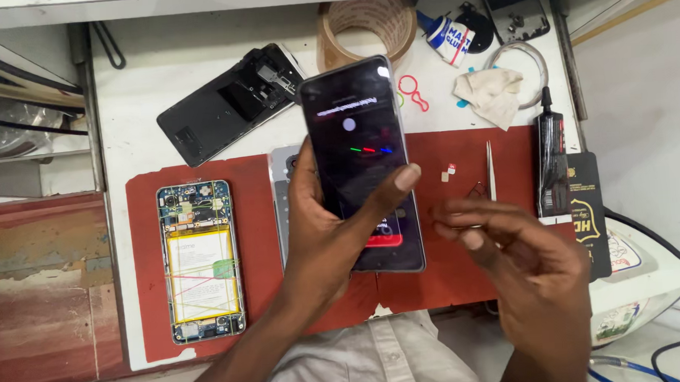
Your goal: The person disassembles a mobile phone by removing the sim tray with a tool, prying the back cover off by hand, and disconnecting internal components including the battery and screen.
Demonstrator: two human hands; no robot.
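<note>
While the left hand [323,241] is holding the lit phone [362,163] above the red mat [258,240], fingers grasping its sides, the right hand [523,259] is hovering beside it, fingers loosely curled and holding nothing, near the tweezers [490,171].

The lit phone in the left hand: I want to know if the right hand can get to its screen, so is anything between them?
Nothing visible. The phone is held up in the left hand, thumb on its screen. The right hand hovers beside it, empty as far as shows. The tweezers lie on the red mat behind.
</note>
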